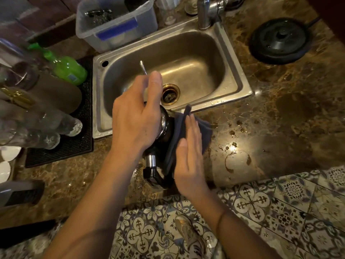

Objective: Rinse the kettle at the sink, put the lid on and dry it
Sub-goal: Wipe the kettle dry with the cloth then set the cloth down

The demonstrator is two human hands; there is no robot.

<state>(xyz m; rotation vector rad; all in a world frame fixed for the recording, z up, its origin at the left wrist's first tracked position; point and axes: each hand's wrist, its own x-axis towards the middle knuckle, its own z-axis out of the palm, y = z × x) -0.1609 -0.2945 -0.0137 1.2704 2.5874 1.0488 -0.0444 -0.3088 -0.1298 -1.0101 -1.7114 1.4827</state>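
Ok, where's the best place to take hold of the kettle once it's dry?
Take the kettle by its handle, coming from the near side. It juts toward the person, free below the left hand gripping the top. The cloth under the flat right hand covers the right side, and the thin spout points away over the sink.

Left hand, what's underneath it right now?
The left hand holds the kettle from above; its chrome rim and black side show beside the palm. The hand covers the kettle's top, so the lid cannot be seen.
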